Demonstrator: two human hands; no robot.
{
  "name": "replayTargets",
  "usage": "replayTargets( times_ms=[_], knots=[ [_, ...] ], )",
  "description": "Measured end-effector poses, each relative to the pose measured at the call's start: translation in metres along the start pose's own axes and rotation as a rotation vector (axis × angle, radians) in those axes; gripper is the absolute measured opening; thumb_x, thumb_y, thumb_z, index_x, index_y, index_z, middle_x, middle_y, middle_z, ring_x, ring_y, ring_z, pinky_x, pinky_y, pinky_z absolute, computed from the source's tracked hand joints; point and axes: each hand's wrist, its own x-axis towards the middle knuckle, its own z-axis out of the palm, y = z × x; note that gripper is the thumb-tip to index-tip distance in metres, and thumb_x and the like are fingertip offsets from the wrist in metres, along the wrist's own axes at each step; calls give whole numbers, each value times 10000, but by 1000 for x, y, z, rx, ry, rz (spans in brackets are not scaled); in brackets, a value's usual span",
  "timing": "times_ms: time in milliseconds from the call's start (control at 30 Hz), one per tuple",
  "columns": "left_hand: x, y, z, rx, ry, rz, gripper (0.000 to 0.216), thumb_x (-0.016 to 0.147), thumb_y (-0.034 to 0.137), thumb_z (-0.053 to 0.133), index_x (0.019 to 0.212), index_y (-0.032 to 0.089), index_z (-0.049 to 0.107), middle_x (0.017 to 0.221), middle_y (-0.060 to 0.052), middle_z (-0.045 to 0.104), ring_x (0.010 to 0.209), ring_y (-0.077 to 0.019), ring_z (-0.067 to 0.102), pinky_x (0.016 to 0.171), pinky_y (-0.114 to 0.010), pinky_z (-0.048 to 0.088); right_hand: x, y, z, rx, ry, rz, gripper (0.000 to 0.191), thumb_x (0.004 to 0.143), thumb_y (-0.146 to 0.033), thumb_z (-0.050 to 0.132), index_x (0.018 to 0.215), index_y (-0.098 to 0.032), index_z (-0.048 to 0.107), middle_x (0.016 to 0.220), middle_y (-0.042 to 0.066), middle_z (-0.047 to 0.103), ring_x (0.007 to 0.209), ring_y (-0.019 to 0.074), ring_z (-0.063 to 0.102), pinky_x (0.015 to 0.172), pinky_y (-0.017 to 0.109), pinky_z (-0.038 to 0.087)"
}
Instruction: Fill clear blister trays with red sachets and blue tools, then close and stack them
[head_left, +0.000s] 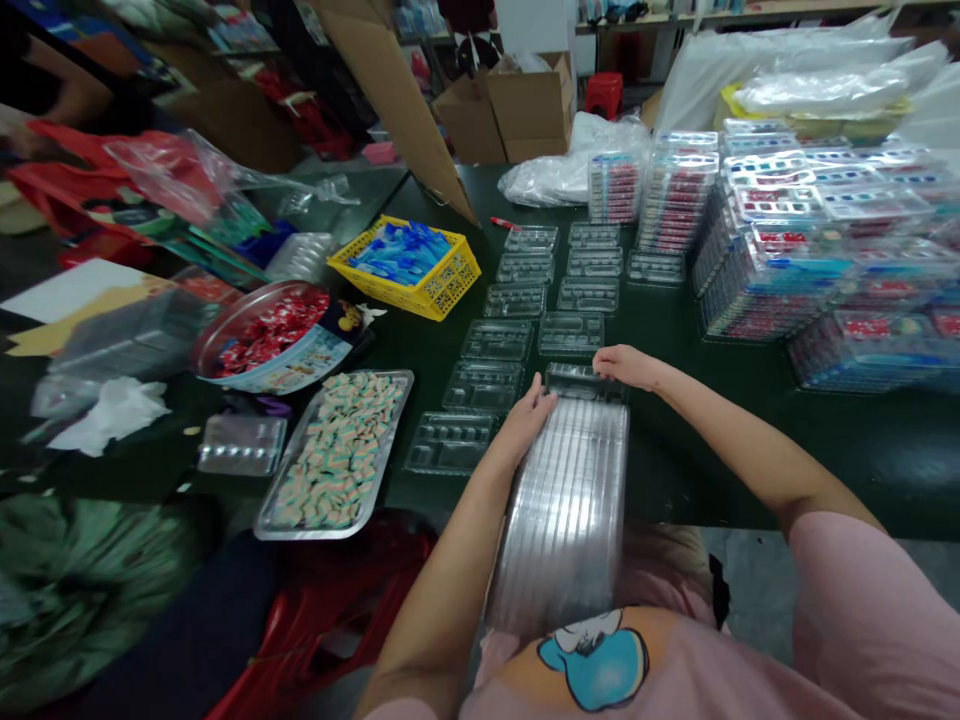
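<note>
Head view: nearest the body, a stack of clear trays is presented edge-on, its near end set close against the pink shirt. The far left edge of the stack is gripped by the left hand, whose fingers are closed about the side. Just beyond, the far right corner of the end tray appears to be pinched by the right hand; whether this tray is fully clear of the stack cannot be told. The step in hand is judged to be the setting out of single trays from the stack. For this move, the stack should be kept steady with the left hand, only one rim should be caught by the right fingertips, and the tray should be aligned with its column. Ahead, compartmented trays are arranged in two main columns on the dark green table. To the left, striped pieces are held in a metal tray, and red-wrapped pieces in a round tub. Farther off, blue packets are contained in a yellow basket. At the far right, filled packs are piled high; cardboard boxes are positioned behind.
</note>
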Motion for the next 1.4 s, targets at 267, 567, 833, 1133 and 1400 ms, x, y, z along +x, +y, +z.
replayTargets(
  times_ms=[267, 567, 833, 1133, 1400],
  knots=[
    [3, 1, 0, -22, 5, -41, 726, 865, 413, 612, 1512, 208, 357, 1468, -139, 497, 1374, -243, 448, 1144, -345, 290, 6, 40, -111, -228, 291, 183, 119, 803, -161, 557, 762, -152, 669, 668, 17, 600, 599, 122, 500, 615, 250, 405],
    [2, 2, 0, -41, 22, -58, 762, 847, 470, 641, 1510, 213, 366, 1462, -150, 504, 1356, -256, 472, 1128, -359, 326, -31, 77, -39, -852, 551, -98, 392, 902, -400, 586, 1244, -215, 633, 1284, 167, 590, 1162, 363, 495, 937, 523, 427],
    [5, 0, 0, -32, 78, -16, 649, 775, 545, 689, 1321, 202, 610, 1306, -137, 644, 1265, -289, 560, 1092, -392, 381, 29, 100, -44, -853, 611, -158, 363, 888, -312, 620, 1220, -165, 615, 1323, 178, 550, 1241, 340, 464, 965, 487, 445],
    [9, -8, -3, -5, 75, -4, 698, 764, 608, 673, 1330, 205, 607, 1283, -138, 658, 1245, -299, 573, 1089, -409, 382, 80, 70, -78, -680, 620, -104, 498, 874, -191, 588, 1360, -104, 525, 1484, 187, 422, 1409, 319, 326, 1143, 505, 285],
    [9, -8, 4, -59, 52, -38, 693, 820, 552, 642, 1386, 162, 552, 1408, -149, 559, 1342, -285, 485, 1132, -372, 328, -12, 28, -16, 57, -317, -82, 378, 854, -493, 607, 943, -145, 724, 755, 24, 652, 672, 113, 555, 631, 236, 423]
  ],
)
